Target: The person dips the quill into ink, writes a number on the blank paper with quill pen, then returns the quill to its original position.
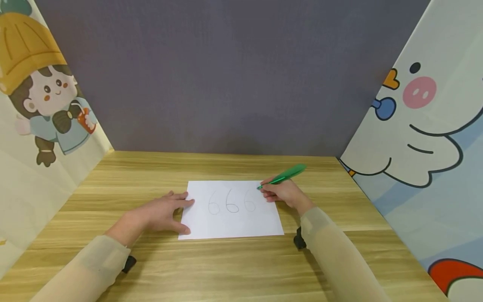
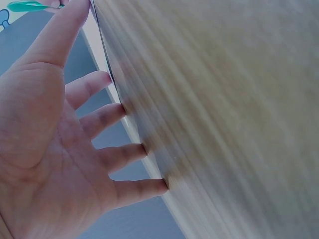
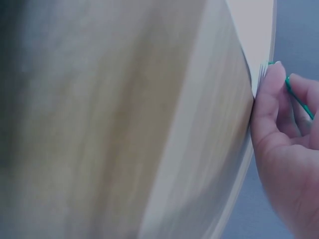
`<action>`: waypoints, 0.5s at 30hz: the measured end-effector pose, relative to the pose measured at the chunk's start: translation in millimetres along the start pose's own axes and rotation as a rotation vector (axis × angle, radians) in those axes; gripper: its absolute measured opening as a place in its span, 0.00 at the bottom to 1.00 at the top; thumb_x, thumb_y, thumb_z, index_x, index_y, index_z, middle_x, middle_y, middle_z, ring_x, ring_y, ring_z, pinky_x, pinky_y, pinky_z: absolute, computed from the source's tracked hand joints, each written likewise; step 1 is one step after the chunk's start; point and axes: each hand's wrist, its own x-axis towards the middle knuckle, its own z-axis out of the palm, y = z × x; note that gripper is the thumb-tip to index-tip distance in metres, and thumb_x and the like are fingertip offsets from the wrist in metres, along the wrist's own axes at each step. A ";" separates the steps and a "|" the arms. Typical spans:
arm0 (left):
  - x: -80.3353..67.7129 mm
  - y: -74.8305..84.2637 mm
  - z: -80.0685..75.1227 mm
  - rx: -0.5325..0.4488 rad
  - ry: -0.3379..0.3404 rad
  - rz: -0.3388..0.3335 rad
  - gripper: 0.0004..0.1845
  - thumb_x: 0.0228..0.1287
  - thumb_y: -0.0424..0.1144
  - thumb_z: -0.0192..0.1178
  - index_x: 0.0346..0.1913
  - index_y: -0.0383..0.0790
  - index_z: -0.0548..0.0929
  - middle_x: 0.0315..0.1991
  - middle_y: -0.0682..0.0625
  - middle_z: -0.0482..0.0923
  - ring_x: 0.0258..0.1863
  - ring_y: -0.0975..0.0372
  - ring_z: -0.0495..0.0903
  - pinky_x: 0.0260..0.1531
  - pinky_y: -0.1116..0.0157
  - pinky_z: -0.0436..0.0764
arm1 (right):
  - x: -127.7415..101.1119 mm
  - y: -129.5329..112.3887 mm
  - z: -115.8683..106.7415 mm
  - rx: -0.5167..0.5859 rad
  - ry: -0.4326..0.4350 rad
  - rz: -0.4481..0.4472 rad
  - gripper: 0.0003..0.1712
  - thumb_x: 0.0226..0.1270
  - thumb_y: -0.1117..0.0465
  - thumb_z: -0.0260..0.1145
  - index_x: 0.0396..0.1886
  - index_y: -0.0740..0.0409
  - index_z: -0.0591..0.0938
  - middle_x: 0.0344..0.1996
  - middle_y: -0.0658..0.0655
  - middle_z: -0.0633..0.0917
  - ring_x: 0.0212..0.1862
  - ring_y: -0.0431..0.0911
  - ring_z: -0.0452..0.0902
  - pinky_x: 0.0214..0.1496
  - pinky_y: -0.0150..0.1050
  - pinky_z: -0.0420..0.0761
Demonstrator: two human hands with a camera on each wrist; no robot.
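Note:
A white sheet of paper (image 1: 231,210) lies on the wooden table (image 1: 226,268), with "666" drawn on it in faint pencil-like lines. My left hand (image 1: 166,213) lies flat with spread fingers (image 2: 124,155) on the table, its fingertips touching the sheet's left edge. My right hand (image 1: 284,193) rests at the sheet's upper right corner and pinches a green pen (image 1: 284,175), whose tip touches the paper right of the last digit. In the right wrist view the fingers (image 3: 271,94) curl round the thin green pen (image 3: 298,97) beside the paper (image 3: 256,25).
A grey wall (image 1: 234,75) backs the table. Cartoon-printed panels stand at the left (image 1: 41,109) and right (image 1: 426,126) sides. Small black wrist-camera mounts (image 1: 299,240) show under both sleeves. Bare wood surrounds the sheet.

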 end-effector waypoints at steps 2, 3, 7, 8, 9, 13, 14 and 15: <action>0.3 -0.1 0.0 -0.001 -0.001 0.001 0.55 0.60 0.66 0.79 0.84 0.43 0.71 0.87 0.33 0.58 0.83 0.21 0.51 0.78 0.24 0.60 | -1.2 -0.2 -0.4 -0.010 -0.007 -0.002 0.18 0.83 0.62 0.67 0.65 0.66 0.86 0.49 0.60 0.93 0.41 0.42 0.90 0.47 0.37 0.93; 0.4 -0.1 0.0 -0.002 -0.001 0.001 0.55 0.60 0.66 0.79 0.84 0.43 0.71 0.87 0.33 0.58 0.83 0.21 0.51 0.78 0.25 0.60 | -1.5 -0.2 -0.8 -0.017 -0.011 -0.004 0.18 0.83 0.62 0.67 0.65 0.66 0.86 0.49 0.61 0.93 0.41 0.42 0.90 0.46 0.36 0.93; 0.9 0.3 -0.2 0.002 0.000 0.003 0.55 0.59 0.66 0.79 0.83 0.43 0.71 0.87 0.33 0.58 0.83 0.22 0.51 0.78 0.25 0.61 | -2.3 0.0 -2.1 -0.033 -0.037 -0.010 0.19 0.84 0.61 0.67 0.65 0.66 0.86 0.50 0.61 0.93 0.41 0.42 0.90 0.45 0.35 0.92; 0.9 0.5 -0.2 0.003 0.001 0.003 0.55 0.59 0.66 0.79 0.83 0.43 0.72 0.87 0.33 0.58 0.83 0.22 0.51 0.78 0.25 0.61 | -2.3 0.1 -2.5 -0.036 -0.045 -0.012 0.19 0.84 0.61 0.67 0.65 0.67 0.86 0.50 0.62 0.93 0.41 0.42 0.90 0.45 0.34 0.92; 1.0 0.6 -0.1 0.004 0.001 0.002 0.55 0.59 0.66 0.79 0.83 0.43 0.72 0.87 0.33 0.58 0.83 0.22 0.51 0.78 0.25 0.61 | -2.4 0.3 -2.8 -0.037 -0.053 -0.013 0.19 0.83 0.61 0.67 0.65 0.67 0.86 0.50 0.62 0.93 0.41 0.42 0.90 0.45 0.34 0.92; 0.9 0.9 0.1 0.008 0.001 0.001 0.54 0.60 0.66 0.79 0.83 0.43 0.72 0.87 0.33 0.58 0.83 0.22 0.51 0.78 0.25 0.61 | -2.4 1.0 -4.0 -0.046 -0.085 -0.017 0.20 0.83 0.60 0.68 0.65 0.67 0.86 0.47 0.61 0.93 0.40 0.42 0.90 0.44 0.34 0.92; 0.9 0.9 0.2 0.007 0.001 0.001 0.54 0.60 0.66 0.79 0.83 0.43 0.72 0.87 0.33 0.58 0.83 0.22 0.51 0.78 0.25 0.61 | -2.2 1.4 -4.3 -0.048 -0.091 -0.016 0.19 0.83 0.60 0.68 0.65 0.67 0.86 0.47 0.60 0.94 0.40 0.42 0.90 0.44 0.34 0.92; 0.9 0.9 0.2 0.007 0.001 0.001 0.54 0.60 0.66 0.79 0.83 0.43 0.72 0.87 0.33 0.58 0.83 0.22 0.52 0.78 0.25 0.61 | -2.2 1.8 -4.7 -0.050 -0.098 -0.017 0.19 0.83 0.60 0.68 0.64 0.67 0.87 0.46 0.60 0.94 0.40 0.42 0.90 0.44 0.34 0.92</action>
